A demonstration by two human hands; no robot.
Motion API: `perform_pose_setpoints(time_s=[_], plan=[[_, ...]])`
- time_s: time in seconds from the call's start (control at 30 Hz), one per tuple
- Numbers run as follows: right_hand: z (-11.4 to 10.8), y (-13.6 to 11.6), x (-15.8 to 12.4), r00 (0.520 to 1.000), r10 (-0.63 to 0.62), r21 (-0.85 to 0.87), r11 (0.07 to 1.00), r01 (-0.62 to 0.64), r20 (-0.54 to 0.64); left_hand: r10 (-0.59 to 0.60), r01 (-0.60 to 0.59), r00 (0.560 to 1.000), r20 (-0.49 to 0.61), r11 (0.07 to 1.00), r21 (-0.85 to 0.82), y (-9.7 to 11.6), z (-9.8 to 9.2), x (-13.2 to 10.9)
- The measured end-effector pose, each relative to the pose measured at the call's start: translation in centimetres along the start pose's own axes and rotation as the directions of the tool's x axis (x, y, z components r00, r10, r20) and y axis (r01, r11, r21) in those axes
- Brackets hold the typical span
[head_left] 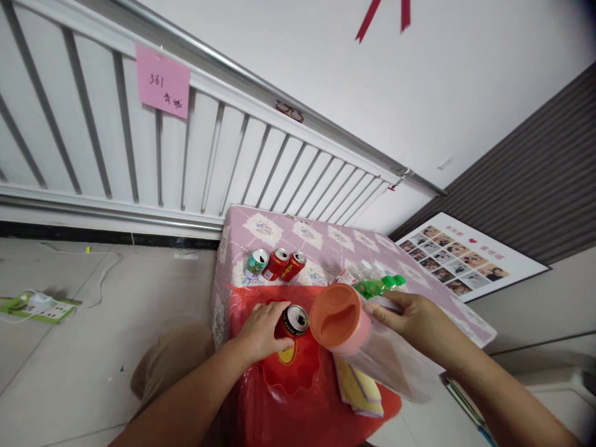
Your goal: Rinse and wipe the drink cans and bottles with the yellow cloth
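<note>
My left hand (pixel 261 329) is closed around a red drink can (pixel 293 321) just above a red plastic bag (pixel 288 385) at the table's near edge. My right hand (pixel 410 316) grips a clear container with an orange lid (pixel 336 318), tilted so the lid faces me, right beside the can. Three more cans, one green (pixel 256 263) and two red (pixel 285 264), lie on the pink patterned tablecloth (pixel 326 239) behind. Clear bottles with green caps (pixel 379 282) lie just beyond my right hand.
A yellow folded cloth or pad (pixel 358 388) lies under the container. A white railing (pixel 139 155) with a pink note (pixel 162 84) runs behind the table. A photo board (pixel 465 257) leans at right. A green packet (pixel 37 307) and cable lie on the floor at left.
</note>
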State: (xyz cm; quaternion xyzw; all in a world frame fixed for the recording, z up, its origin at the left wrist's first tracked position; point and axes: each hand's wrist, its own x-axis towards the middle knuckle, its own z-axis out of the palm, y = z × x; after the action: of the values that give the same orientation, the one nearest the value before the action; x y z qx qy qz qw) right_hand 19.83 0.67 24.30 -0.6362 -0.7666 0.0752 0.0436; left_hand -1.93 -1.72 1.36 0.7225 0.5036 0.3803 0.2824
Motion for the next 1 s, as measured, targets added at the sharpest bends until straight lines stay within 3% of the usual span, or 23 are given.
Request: perform_pose_setpoints(time_s=[0.63, 1.0], plan=[[0.7, 0.2, -0.1, 0.998, 0.018, 0.050, 0.999, -0.015, -0.059, 0.000, 0.000, 1.000, -0.012, 1.000, 0.010, -0.1, 0.1, 0.0], [1.8, 2.1, -0.4, 1.000, 0.016, 0.170, 0.985, -0.011, -0.025, -0.007, 0.007, 1.000, -0.002, 1.000, -0.010, -0.1, 0.0, 0.0]])
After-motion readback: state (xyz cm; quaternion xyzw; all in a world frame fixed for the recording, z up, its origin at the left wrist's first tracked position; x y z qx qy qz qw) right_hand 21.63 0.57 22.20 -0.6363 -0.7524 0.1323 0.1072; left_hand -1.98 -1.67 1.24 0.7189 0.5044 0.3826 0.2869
